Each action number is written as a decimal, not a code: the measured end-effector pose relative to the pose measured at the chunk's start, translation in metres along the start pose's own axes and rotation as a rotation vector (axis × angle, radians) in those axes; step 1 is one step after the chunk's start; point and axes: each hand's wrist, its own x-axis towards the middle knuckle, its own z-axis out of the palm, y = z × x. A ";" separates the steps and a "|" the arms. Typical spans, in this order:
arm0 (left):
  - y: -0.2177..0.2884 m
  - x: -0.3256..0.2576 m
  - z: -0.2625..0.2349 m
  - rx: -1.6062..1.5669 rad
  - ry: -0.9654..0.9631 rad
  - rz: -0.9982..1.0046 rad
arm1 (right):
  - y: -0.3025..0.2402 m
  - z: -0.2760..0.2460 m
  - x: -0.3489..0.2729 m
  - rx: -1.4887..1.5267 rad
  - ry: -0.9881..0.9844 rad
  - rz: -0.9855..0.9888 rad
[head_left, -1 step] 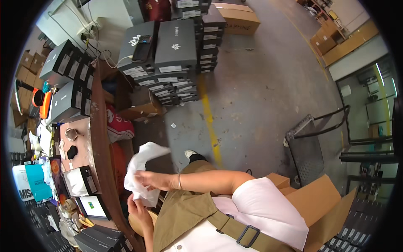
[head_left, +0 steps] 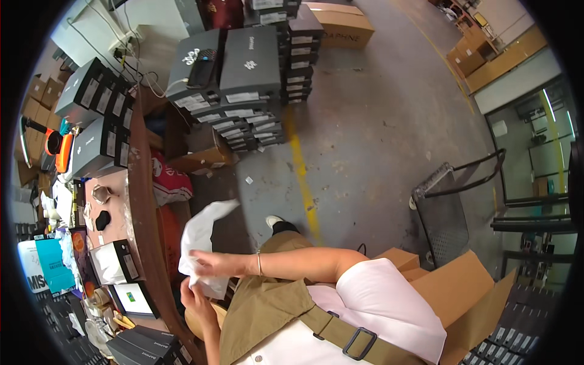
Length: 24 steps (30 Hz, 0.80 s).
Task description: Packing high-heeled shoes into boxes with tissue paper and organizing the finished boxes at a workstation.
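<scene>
A crumpled, thin white sheet (head_left: 204, 228), like tissue paper or soft film, hangs in front of me beside the bench. Its upper end flares loose towards the floor. My right hand (head_left: 214, 264) reaches across from the right and grips the sheet around its middle, with fingers partly covered by it. Below it, my left hand (head_left: 198, 299) pinches the sheet's lower edge between closed fingers. On the bench nearest my hands lie an open shoebox (head_left: 109, 264) with white paper inside and a tablet-like screen (head_left: 135, 299).
The bench edge (head_left: 143, 201) runs along my left. Stacked dark shoeboxes (head_left: 250, 64) stand ahead, with a phone (head_left: 201, 73) on top. To the right are a platform trolley (head_left: 441, 213) and an open cardboard carton (head_left: 447, 292). A dark lidded box (head_left: 143, 344) lies at lower left.
The sheet's loose upper end has swung slightly left and straightened upward. Both hands keep hold of it, shifted slightly left and down. The whole view has drifted a little.
</scene>
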 end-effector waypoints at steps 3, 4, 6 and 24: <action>-0.008 0.007 0.004 -0.107 -0.076 0.054 | -0.010 0.018 -0.030 -0.432 -0.048 -0.159; -0.010 0.006 0.001 -0.206 -0.067 0.069 | -0.007 0.019 -0.032 -0.352 0.007 -0.130; -0.003 0.004 0.000 -0.381 0.003 0.065 | -0.006 0.014 -0.032 -0.110 0.015 -0.090; 0.057 -0.025 0.034 0.400 -0.430 0.425 | -0.019 -0.019 -0.080 -0.776 0.110 -0.168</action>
